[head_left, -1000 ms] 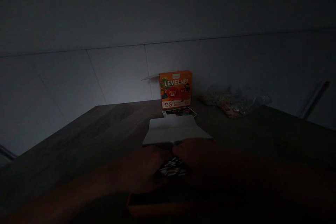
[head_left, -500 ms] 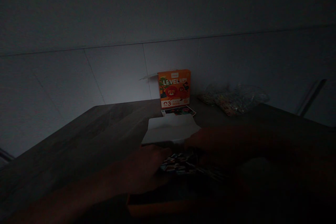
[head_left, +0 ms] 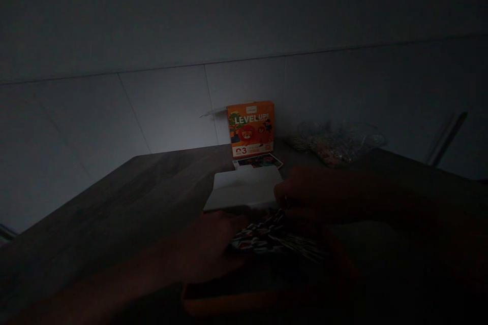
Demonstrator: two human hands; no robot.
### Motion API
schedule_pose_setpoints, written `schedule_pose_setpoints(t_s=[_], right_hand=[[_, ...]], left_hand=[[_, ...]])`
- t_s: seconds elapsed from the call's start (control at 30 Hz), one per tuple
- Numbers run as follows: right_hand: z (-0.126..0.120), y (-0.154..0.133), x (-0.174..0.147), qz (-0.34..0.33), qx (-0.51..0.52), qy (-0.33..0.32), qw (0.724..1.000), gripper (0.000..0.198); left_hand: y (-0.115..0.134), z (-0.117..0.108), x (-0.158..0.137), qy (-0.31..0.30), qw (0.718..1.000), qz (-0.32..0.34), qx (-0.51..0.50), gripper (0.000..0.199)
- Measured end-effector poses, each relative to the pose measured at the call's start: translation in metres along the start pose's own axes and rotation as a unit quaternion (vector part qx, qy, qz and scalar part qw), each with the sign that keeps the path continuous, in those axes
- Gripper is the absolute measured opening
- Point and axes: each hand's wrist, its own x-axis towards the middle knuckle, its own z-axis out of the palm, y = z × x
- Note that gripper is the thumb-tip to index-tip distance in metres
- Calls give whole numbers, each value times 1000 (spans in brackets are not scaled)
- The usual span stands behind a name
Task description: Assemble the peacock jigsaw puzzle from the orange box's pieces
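The scene is very dim. My left hand (head_left: 206, 251) curls over the left side of an open orange box (head_left: 229, 300) lying near me, its white flap (head_left: 244, 190) folded back. My right hand (head_left: 320, 194) sits just right of the flap, its fingers pinching the top of a clear bag of colourful puzzle pieces (head_left: 267, 236) that spreads out of the box between my hands. The lower part of the bag and the box interior are lost in shadow.
An orange "LEVEL UP!" puzzle box (head_left: 250, 128) stands upright at the far edge of the dark wooden table (head_left: 125, 198), with a picture card (head_left: 258, 161) flat before it. A second clear bag of pieces (head_left: 337, 142) lies at the back right. Tiled wall behind.
My right hand has lifted and moved right, drawing the bag of pieces out of the box so more of it shows. My left hand has stayed on the box.
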Motion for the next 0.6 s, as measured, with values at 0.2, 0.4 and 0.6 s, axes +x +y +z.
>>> schedule_pose_setpoints(t_s=[0.2, 0.4, 0.6], right_hand=[[6, -5, 0, 6, -9, -11, 1000, 20], [12, -10, -4, -53, 83, 4, 995, 48], [21, -8, 0, -133, 99, 16, 986, 62]], left_hand=[[4, -2, 0, 4, 1000, -11, 14, 38], [2, -1, 0, 2, 1000, -17, 10, 36], [-3, 2, -1, 2, 1000, -17, 19, 32]])
